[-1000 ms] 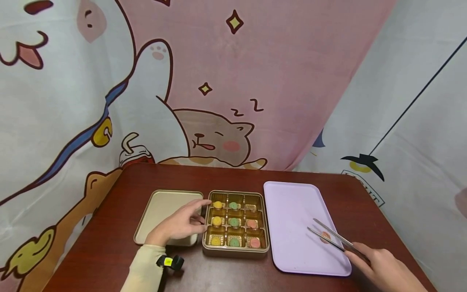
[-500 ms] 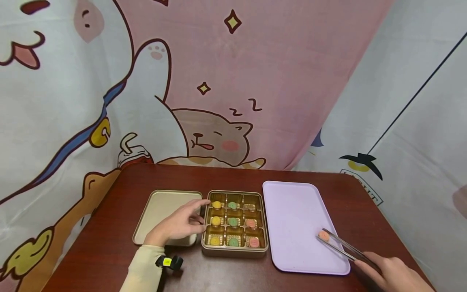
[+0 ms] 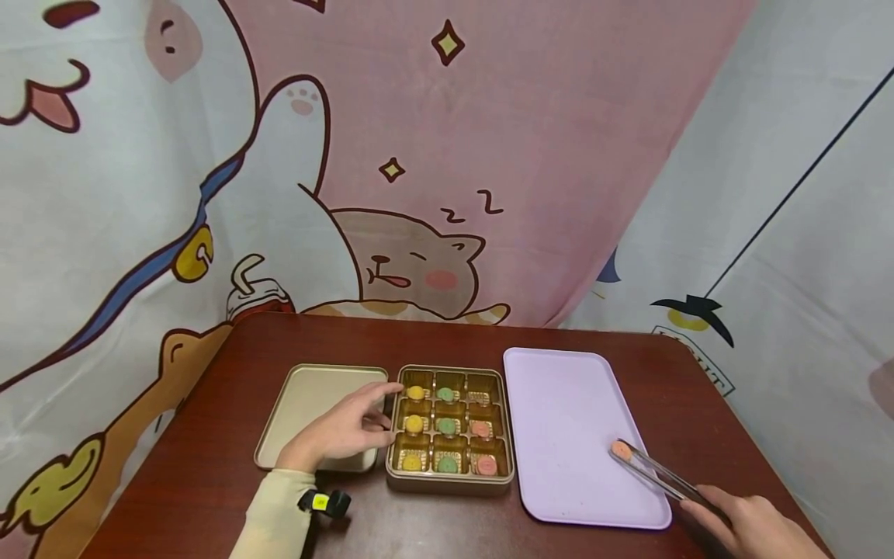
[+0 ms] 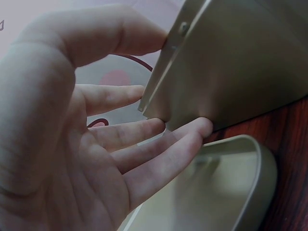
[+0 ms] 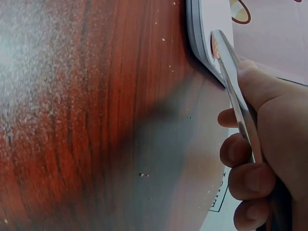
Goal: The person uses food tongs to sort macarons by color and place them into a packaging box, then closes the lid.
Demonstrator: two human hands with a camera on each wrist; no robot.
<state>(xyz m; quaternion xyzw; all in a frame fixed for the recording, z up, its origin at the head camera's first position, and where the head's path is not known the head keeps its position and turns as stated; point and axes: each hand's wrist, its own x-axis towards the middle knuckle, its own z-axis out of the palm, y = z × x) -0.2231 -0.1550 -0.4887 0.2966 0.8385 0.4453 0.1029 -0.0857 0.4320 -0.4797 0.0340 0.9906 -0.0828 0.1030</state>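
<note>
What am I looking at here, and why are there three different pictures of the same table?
A person works with bare hands and wears three cameras: one on the head looking down at the table, one on each wrist. On the table sit a gold box with small round sweets in its compartments, its lid lying open beside it, and a lilac tray. The left hand rests against the box's side, fingers straight, as the left wrist picture shows close up. The right hand grips metal tongs, which pinch a pink sweet over the tray.
</note>
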